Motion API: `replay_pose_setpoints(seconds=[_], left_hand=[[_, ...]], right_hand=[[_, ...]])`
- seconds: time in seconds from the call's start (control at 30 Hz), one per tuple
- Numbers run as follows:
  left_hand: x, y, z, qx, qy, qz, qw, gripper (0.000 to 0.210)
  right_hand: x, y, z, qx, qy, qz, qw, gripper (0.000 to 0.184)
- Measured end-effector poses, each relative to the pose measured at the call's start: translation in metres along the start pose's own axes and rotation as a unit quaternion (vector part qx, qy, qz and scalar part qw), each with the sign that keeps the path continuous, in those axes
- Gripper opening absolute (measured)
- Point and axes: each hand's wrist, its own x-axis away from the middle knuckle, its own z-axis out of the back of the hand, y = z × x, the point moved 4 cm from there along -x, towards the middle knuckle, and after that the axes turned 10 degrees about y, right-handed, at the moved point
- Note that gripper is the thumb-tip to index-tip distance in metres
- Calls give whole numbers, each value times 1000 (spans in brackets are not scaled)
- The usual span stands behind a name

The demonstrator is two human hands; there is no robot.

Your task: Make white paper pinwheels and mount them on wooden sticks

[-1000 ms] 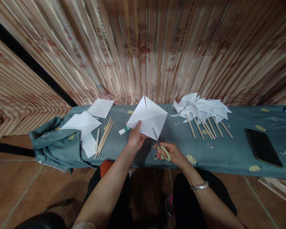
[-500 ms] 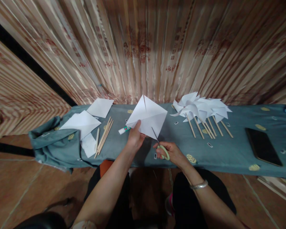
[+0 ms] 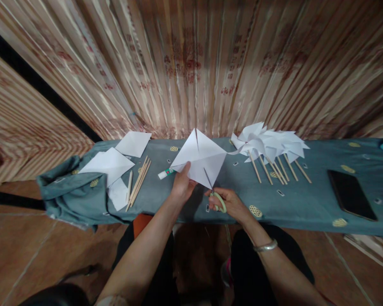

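Observation:
My left hand (image 3: 182,185) grips a creased white paper square (image 3: 199,158) by its lower left side, thumb on top and fingers hidden beneath. The square is turned cornerwise, with a slit running inward from its far corner. My right hand (image 3: 226,200) is closed around the light green handles of a pair of scissors (image 3: 220,203). Their dark blades lie at the near corner of the paper, pointing toward its middle. A white and green glue stick (image 3: 165,173) lies on the cloth just left of my left hand.
Several white paper pinwheels (image 3: 264,142) on wooden sticks lie to the right, with a dark phone (image 3: 351,194) beyond. To the left are paper sheets (image 3: 133,143), loose wooden sticks (image 3: 140,183) and a pencil-like stick (image 3: 129,187). A green cloth (image 3: 322,170) covers the narrow table; a curtain (image 3: 191,63) hangs behind.
The paper has shifted slightly to the right, and its right corner now reaches the nearest pinwheel's edge in view. Both hands keep their holds on paper and scissors.

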Motion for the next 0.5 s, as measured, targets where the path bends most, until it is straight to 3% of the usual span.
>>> replay_pose_setpoints(seconds=[0.5], left_hand=[[-1, -2, 0, 3, 5, 1, 1000, 9]], right_hand=[[0, 0, -1, -19, 15, -3, 1000, 44]])
